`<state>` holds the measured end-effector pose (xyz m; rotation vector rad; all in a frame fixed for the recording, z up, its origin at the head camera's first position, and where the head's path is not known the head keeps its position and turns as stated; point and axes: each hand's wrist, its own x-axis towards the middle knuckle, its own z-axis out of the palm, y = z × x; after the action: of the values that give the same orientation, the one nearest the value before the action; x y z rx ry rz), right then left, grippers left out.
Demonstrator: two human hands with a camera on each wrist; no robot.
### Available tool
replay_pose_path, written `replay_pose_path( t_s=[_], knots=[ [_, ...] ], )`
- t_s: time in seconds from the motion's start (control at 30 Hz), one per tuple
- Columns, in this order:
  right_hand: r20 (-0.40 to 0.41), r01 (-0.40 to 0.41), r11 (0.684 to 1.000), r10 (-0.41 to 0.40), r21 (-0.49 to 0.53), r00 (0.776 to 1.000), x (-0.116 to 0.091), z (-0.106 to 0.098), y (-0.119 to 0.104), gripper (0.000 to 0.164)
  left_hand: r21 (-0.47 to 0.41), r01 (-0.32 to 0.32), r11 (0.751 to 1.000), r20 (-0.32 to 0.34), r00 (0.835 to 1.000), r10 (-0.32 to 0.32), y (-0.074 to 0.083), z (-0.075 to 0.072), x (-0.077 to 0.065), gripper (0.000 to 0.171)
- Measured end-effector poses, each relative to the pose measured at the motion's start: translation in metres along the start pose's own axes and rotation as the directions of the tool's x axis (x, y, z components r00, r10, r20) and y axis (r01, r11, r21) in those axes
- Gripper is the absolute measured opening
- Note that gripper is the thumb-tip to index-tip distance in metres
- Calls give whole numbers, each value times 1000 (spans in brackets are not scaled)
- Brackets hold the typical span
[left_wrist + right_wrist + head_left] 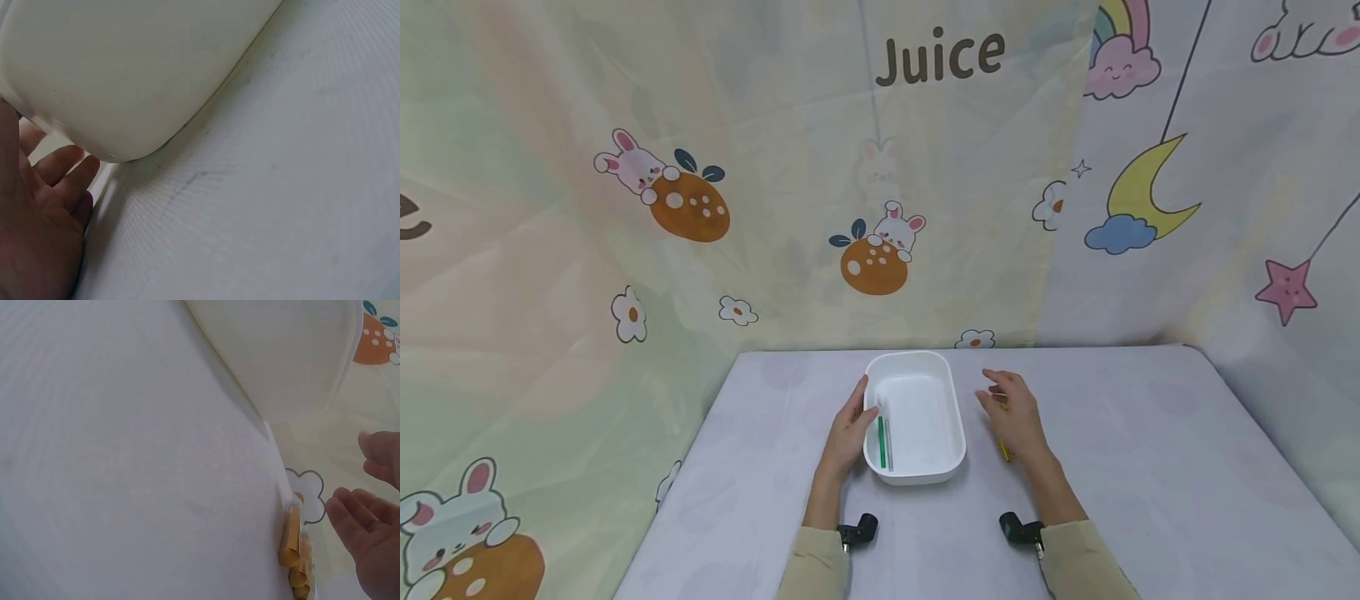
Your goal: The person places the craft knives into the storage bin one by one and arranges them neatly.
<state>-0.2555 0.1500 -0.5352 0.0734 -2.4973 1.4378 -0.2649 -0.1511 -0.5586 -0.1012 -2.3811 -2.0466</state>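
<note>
A white rectangular tray point(925, 417) stands on the table. My left hand point(848, 429) holds its left side, the thumb over the rim and the fingers along the outer wall; the left wrist view shows the fingers point(59, 165) by the tray's corner. Inside the tray, along its left wall, lie a slim green pen-like stick point(882, 442) and a pale one point(890, 444). To the right of the tray my right hand point(1017, 414) hovers with thumb and fingers apart, nothing between them. Beneath it lie several yellow pen-like sticks point(290, 537), mostly hidden in the head view.
A pale cloth covers the table point(1150, 467). Printed curtains point(790, 167) hang behind it and at the sides. A dark wrist camera sits on each wrist, the left camera point(859, 531) and the right camera point(1021, 529).
</note>
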Motion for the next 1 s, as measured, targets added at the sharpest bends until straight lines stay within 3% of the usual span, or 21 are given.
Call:
replay_pose_path(
  t_s=[0.7, 1.0],
  knots=[
    [50, -90, 975, 102, -203, 994, 0, 4, -2, 54, 33, -4, 999, -14, 1000, 5, 0, -1, 1, 62],
    [52, -72, 965, 88, -252, 995, -3, 5, -1, 55, 38, 7, 999, -18, 1000, -7, -3, 0, 1, 61]
  ],
)
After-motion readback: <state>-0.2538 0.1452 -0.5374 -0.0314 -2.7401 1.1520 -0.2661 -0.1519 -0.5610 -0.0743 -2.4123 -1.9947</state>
